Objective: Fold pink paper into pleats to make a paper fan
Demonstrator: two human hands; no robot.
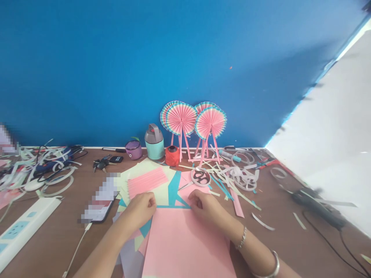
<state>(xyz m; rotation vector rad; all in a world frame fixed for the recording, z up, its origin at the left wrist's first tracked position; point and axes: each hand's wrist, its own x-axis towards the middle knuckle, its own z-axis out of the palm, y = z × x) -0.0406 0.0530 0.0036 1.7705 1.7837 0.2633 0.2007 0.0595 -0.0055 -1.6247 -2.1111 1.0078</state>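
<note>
Pink rectangular paper sheet (189,239), flat and without visible folds, is shown nearest the camera on the brown bench (79,189), its far edge lying between the two hands. From left to right, a long white plastic power strip (27,221) is seen first, followed by a dark-edged smartphone (100,212) with a white cable attached. The left hand (143,206) is placed at the sheet's far left corner, fingers curled; whether the paper is pinched there cannot be told. Beyond it, a pink accordion-pleated paper piece (147,181) is laid on pale yellow paper sheets (160,199). Farther right, round pink pleated paper fans (181,119) with turquoise rims are supported upright on slender pink legs. The right hand (203,204) is positioned at the far right corner, similarly curled; a grip likewise cannot be confirmed. Just beyond it, dark-handled scissors (199,176) are set down. Pale curled strips (243,175) are scattered to the right, before a dark corded device (319,208). Progress, as judged from this arrangement: four fan discs appear finished and mounted, one piece is pleated, and the nearest sheet is left unpleated.
</note>
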